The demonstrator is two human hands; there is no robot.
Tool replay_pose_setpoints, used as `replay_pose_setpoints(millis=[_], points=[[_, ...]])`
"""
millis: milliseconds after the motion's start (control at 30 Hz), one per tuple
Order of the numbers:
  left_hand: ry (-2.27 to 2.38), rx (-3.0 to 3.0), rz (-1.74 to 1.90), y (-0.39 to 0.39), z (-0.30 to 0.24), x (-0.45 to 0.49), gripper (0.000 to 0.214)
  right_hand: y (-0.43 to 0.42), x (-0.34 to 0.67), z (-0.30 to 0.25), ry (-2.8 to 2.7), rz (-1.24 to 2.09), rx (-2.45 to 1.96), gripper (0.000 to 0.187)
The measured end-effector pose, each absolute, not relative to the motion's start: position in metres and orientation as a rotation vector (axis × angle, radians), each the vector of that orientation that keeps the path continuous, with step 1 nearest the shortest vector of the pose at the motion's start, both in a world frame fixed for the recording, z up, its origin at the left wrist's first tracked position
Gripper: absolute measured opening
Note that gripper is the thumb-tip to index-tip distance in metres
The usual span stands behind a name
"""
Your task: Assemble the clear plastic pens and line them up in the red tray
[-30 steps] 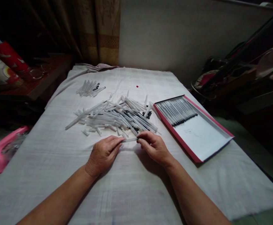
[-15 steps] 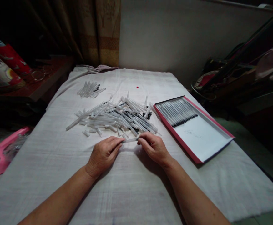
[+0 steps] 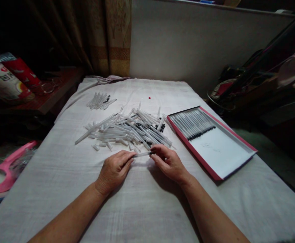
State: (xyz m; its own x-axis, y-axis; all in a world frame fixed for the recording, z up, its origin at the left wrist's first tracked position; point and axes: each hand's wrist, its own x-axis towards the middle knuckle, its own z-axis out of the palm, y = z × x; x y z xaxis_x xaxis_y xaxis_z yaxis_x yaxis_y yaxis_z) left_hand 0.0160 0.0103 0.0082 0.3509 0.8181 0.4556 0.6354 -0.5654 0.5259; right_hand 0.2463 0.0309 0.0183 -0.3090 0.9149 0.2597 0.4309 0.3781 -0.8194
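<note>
A clear pen [image 3: 142,154] with a dark right end lies level between my two hands, just above the white cloth. My left hand [image 3: 115,168] pinches its left end between thumb and fingers. At the dark end, the thumb and fingertips of my right hand [image 3: 169,164] close on the pen. Beyond both hands spreads a loose pile of clear pen barrels [image 3: 122,130], with caps and dark refills among them. Small black plugs [image 3: 162,127] lie at the pile's right edge.
To the right, a shallow pink-edged box [image 3: 219,158] holds a row of pens with black ends [image 3: 195,123]. A smaller group of clear pen parts [image 3: 99,101] lies at the back left. A red bit [image 3: 149,98] sits farther back. Pink-handled scissors [image 3: 10,165] are at the left.
The view has shifted slightly, so the table appears a little lower and farther right. More of the pen's dark end shows at my right fingertips. Both hands stay on the pen.
</note>
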Motion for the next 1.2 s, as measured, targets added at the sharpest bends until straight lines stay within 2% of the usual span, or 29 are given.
replay_pose_setpoints(millis=[333, 433, 700, 900, 1067, 1200], points=[[1.294, 2.348, 1.04, 0.01, 0.011, 0.016, 0.023, 0.031, 0.246, 0.018, -1.921, 0.782, -1.158, 0.011], [1.289, 2.36, 1.042, 0.01, 0.012, 0.016, 0.024, 0.031, 0.246, 0.018, -1.936, 0.76, -1.163, 0.016], [1.28, 2.353, 1.042, 0.01, 0.013, 0.016, 0.024, 0.031, 0.245, 0.019, -1.955, 0.75, -1.159, 0.009], [1.314, 2.412, 1.03, 0.012, 0.011, 0.014, 0.023, 0.03, 0.241, 0.018, -1.905, 0.782, -1.185, 0.013], [1.533, 2.469, 1.231, 0.007, 0.018, 0.017, 0.023, 0.032, 0.234, 0.015, -1.583, 0.928, -1.231, 0.014], [1.357, 2.258, 1.215, 0.002, 0.019, 0.022, 0.02, 0.03, 0.225, 0.016, -1.295, 1.065, -1.189, 0.019]])
